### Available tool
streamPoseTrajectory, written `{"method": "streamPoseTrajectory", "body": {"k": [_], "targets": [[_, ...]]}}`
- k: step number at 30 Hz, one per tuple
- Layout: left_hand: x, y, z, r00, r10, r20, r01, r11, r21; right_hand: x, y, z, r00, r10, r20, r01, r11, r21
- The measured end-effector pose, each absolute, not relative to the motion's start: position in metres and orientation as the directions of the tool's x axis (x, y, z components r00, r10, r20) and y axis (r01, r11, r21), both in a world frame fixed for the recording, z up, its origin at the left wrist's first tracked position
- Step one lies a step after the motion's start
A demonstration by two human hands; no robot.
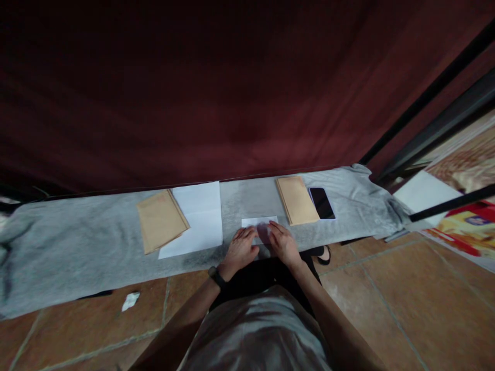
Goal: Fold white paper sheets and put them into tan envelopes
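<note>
White paper (258,222) lies partly beneath left hand (242,248) and right hand (284,244).

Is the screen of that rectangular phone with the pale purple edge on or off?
Apparently off: the purple-edged rectangular phone lies face up on the grey cloth, dark across its front, nothing lit.

dim overall; red cloth (232,93) nearly black toward top; faint shadow on small white paper (263,233); detail soft.
</note>
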State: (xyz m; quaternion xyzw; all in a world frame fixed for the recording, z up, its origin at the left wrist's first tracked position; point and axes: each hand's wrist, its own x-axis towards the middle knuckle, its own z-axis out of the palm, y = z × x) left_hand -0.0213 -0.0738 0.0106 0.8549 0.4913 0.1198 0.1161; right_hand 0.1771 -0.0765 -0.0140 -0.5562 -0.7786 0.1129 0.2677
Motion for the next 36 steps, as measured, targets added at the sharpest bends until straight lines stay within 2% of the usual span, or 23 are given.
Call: {"method": "streamPoseTrajectory", "body": {"k": [5,13,25,31,36], "targets": [[-0.004,-0.062,-0.003,0.418,0.898,0.137,0.864,-0.440,0.245,0.147,-0.057,-0.020,-0.312,0.918,0.246,0.846,0.386,-0.367],[-0.009,-0.066,-0.024,0.321,0.940,0.115,0.931,-0.336,0.141,0.155,-0.064,-0.041,-0.200,0.939,0.281,0.932,0.271,-0.241],[-0.026,-0.078,-0.018,0.244,0.963,0.112,0.959,-0.257,0.118,0.173,-0.076,-0.048,-0.181,0.920,0.347,0.936,0.269,-0.226],[0.001,-0.089,-0.018,0.364,0.918,0.155,0.906,-0.388,0.168,0.172,-0.076,-0.049,-0.180,0.922,0.344,0.934,0.269,-0.233],[-0.008,-0.097,-0.025,0.370,0.916,0.153,0.906,-0.392,0.157,0.173,-0.076,-0.050,-0.179,0.918,0.355,0.932,0.273,-0.238]]}}
